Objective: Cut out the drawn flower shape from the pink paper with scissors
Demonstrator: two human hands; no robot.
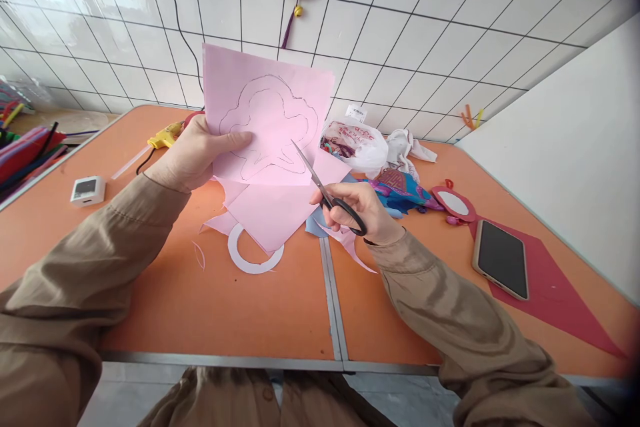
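Note:
A sheet of pink paper (270, 113) with a cloud-like double outline drawn on it is held upright above the table. My left hand (195, 153) grips its left edge, thumb across the front. In my right hand (357, 207) is a pair of scissors (320, 183) with black handles. Its blades point up and left, looking nearly closed, with the tip in front of the paper's lower right part; whether they touch it I cannot tell. Below lie more pink paper (270, 213) and a white paper ring (255, 265) partly covered by it.
On the orange table (225, 320) stand a small white device (88, 191) and a yellow glue gun (165, 136) at left. A plastic bag (367, 147) and colourful cloth (400, 190) lie behind. At right, a phone (501, 259) rests on red sheet (555, 293).

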